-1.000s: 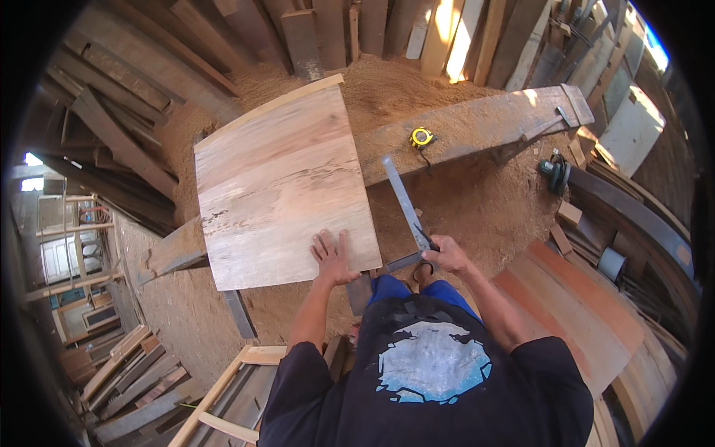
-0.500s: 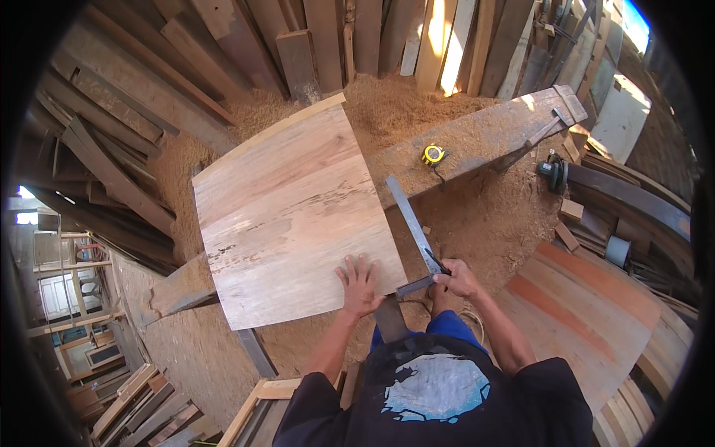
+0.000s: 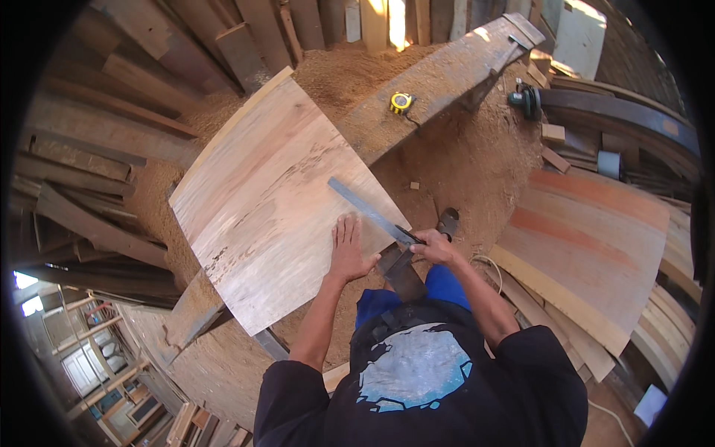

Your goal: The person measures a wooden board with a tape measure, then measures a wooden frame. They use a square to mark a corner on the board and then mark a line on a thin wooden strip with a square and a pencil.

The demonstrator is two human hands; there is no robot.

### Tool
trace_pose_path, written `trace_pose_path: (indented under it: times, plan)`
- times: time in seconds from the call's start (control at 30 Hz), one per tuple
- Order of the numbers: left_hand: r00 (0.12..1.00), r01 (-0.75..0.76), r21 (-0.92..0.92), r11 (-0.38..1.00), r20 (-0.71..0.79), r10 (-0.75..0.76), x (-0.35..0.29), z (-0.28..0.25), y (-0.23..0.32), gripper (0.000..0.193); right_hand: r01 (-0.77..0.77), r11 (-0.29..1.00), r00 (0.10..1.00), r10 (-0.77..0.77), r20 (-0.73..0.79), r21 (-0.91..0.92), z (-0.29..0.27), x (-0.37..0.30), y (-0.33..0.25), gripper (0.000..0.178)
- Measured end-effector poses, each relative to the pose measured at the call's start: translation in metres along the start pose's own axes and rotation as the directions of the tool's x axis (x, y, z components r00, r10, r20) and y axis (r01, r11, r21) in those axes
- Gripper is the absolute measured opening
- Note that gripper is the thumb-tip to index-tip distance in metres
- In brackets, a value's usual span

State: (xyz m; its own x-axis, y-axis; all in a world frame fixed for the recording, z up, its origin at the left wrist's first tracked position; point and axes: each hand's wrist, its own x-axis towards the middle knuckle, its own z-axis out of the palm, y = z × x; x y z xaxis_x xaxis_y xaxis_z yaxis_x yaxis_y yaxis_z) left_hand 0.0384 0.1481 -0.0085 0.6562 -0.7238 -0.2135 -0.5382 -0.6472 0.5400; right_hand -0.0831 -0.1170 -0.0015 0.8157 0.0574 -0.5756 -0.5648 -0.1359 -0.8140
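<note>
A wide pale wooden panel [image 3: 261,186] with a slightly bowed far edge lies in front of me, dark streaks across its face. My left hand [image 3: 347,252] rests flat near the panel's close edge, fingers stretched out. In my right hand [image 3: 432,247], at the panel's near right corner, is a metal carpenter's square [image 3: 366,208]. Its long blade lies slantwise over the panel, just right of my left fingers. A thin dark thing also shows by my right fingers; I cannot make out what it is.
A yellow tape measure [image 3: 401,103] sits on a sawdust-covered bench plank [image 3: 454,71] beyond the panel. To the right are a green power tool [image 3: 524,100] and another panel with reddish bands [image 3: 581,231]. Boards [image 3: 97,216] are stacked at the left; sawdust covers the ground.
The square has swung left, from beside the panel's right edge to over its face, with my right hand. My left hand stays flat on the panel. The whole view has turned somewhat.
</note>
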Motion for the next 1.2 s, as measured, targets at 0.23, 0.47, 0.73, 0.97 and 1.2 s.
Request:
trace_pose_path:
  times: [0.23,0.47,0.73,0.97,1.2]
  plan:
    - [0.996,-0.076,0.051,0.996,0.057,0.073,-0.004,0.011,0.034,0.125,-0.069,0.991,0.932,0.106,-0.348,0.119,0.04,0.005,-0.009,0.02]
    - [0.987,-0.153,0.227,0.962,0.085,0.137,0.008,0.024,0.021,0.115,-0.132,0.962,0.899,0.217,-0.379,0.238,0.05,0.005,-0.032,0.018]
    - [0.961,-0.278,0.098,0.956,0.045,0.275,0.021,0.007,0.011,0.101,-0.115,0.885,0.923,0.264,-0.281,0.451,0.058,0.026,0.012,0.013]
    - [0.964,-0.264,0.036,0.964,-0.027,0.265,0.022,0.007,0.02,0.101,-0.08,0.962,0.924,0.17,-0.342,0.26,0.051,0.021,0.038,0.012]
    - [0.912,0.32,0.135,0.938,-0.311,-0.266,0.021,-0.001,-0.024,0.083,0.213,0.87,0.874,0.034,-0.484,0.445,-0.061,0.022,-0.015,0.011]
